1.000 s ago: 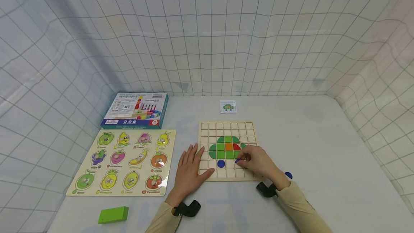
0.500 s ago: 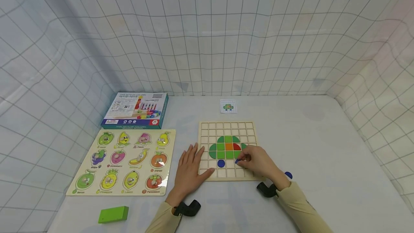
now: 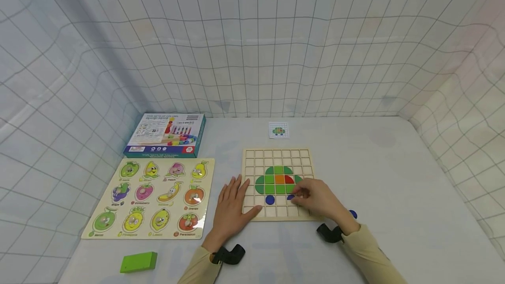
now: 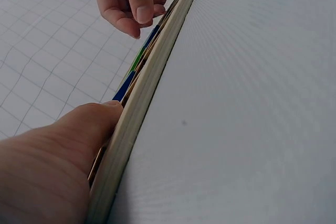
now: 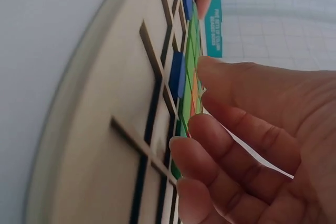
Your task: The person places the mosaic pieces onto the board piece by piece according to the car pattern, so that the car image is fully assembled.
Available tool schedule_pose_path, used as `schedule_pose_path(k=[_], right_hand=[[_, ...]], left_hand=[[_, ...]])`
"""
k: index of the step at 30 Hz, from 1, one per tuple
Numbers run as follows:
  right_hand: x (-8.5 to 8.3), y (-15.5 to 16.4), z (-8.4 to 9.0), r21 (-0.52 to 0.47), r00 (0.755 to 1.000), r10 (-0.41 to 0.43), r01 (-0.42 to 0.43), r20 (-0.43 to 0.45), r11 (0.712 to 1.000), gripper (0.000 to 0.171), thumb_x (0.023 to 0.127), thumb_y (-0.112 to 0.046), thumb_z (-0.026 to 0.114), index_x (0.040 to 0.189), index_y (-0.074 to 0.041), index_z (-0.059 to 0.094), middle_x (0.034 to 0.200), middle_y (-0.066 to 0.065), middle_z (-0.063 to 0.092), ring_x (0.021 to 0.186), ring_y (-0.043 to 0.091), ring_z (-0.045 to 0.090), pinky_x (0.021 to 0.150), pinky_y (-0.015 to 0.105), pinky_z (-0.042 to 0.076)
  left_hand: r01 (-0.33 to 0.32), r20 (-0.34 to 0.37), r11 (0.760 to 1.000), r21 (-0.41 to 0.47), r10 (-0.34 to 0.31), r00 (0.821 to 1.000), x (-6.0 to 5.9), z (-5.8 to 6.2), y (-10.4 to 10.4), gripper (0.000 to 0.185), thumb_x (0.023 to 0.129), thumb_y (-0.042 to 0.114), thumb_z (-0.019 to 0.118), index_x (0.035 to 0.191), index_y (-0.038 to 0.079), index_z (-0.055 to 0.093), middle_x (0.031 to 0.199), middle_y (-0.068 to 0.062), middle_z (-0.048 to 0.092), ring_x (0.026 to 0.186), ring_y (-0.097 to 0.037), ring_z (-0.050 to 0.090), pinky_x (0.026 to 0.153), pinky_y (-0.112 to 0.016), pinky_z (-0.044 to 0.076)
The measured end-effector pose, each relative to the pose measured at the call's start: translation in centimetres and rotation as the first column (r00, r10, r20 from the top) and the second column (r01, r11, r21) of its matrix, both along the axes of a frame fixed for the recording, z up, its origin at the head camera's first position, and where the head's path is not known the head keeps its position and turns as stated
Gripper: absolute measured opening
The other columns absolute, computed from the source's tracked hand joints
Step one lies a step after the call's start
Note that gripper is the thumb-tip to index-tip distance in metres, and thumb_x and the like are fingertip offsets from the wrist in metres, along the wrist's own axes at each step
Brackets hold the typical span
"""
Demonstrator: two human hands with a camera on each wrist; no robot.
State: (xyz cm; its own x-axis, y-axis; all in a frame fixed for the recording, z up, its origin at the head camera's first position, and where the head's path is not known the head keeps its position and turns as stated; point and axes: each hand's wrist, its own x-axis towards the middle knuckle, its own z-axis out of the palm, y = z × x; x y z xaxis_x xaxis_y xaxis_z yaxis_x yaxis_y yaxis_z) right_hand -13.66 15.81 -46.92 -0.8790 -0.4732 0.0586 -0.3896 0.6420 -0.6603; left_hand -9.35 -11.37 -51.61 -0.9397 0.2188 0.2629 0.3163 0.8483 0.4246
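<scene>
A fruit puzzle board (image 3: 151,198) lies below a boxed toy set (image 3: 166,135), a green block (image 3: 138,261) (bottom left) nearby.

Curled fingers (image 5: 247,135) beside gridded board (image 5: 94,129)

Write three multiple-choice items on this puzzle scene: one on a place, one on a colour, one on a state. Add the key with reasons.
1. Where does the pattern card lie?
A. beyond the grid board
B. on the fruit puzzle
C. under the green block

2. What colour is the round piece in the grid?
A. yellow
B. blue
C. red

3. What is the left hand doing?
A. gripping the box
B. lifted in the air
C. resting flat on the board's edge

Key: 1 A, the card sits past the board's far edge. 2 B, it shows blue. 3 C, fingers lie straight on the board's left edge.
</scene>
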Motion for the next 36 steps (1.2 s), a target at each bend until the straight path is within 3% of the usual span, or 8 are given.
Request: schedule_pose_path(k=[6, 19, 29, 36], right_hand=[[0.9, 2.3, 0.3, -0.045, 1.000, -0.025, 0.024, -0.015, 0.999, 0.006, 0.083, -0.019, 0.074, 0.088, -0.016, 0.071, 0.076, -0.012, 0.057, 0.069, 0.008, 0.052, 0.060, 0.025, 0.046], [2.5, 9.2, 0.1, -0.001, 0.981, -0.187, 0.187, -0.047, 0.982, 0.007, 0.084, -0.021, 0.074, 0.088, -0.016, 0.071, 0.077, -0.012, 0.058, 0.070, 0.006, 0.053, 0.059, 0.025, 0.046], [3.4, 12.2, -0.1, 0.058, 0.984, -0.160, 0.156, 0.076, 0.986, 0.019, 0.079, -0.025, 0.078, 0.089, -0.013, 0.068, 0.073, -0.008, 0.053, 0.065, 0.007, 0.048, 0.056, 0.023, 0.042], [3.7, 12.6, 0.0, 0.028, 0.979, -0.134, 0.131, 0.151, 0.991, 0.028, 0.076, -0.024, 0.081, 0.094, -0.010, 0.066, 0.074, -0.005, 0.052, 0.063, 0.008, 0.046, 0.054, 0.023, 0.039]], left_hand=[[-0.004, 0.019, 1.000, -0.002, 0.004, 1.000, 0.0, 0.0, -0.1, 0.080, 0.084, 0.056, 0.060, 0.144, 0.008, 0.040, 0.151, -0.016, 0.028, 0.141, -0.031, 0.016, 0.112, -0.047, 0.010], [-0.011, 0.042, 1.000, -0.010, 0.011, 0.999, 0.1, 0.1, 0.0, 0.080, 0.084, 0.056, 0.059, 0.145, 0.008, 0.039, 0.152, -0.015, 0.027, 0.141, -0.030, 0.015, 0.112, -0.046, 0.009], [-0.022, 0.057, 1.000, -0.019, 0.023, 0.998, -0.1, -0.1, 0.0, 0.081, 0.085, 0.058, 0.058, 0.146, 0.009, 0.037, 0.153, -0.014, 0.025, 0.142, -0.029, 0.013, 0.113, -0.044, 0.007], [-0.019, 0.062, 1.000, -0.011, 0.020, 0.998, -0.1, -0.1, 0.0, 0.081, 0.084, 0.057, 0.059, 0.146, 0.009, 0.037, 0.153, -0.014, 0.025, 0.142, -0.029, 0.013, 0.113, -0.045, 0.006]])
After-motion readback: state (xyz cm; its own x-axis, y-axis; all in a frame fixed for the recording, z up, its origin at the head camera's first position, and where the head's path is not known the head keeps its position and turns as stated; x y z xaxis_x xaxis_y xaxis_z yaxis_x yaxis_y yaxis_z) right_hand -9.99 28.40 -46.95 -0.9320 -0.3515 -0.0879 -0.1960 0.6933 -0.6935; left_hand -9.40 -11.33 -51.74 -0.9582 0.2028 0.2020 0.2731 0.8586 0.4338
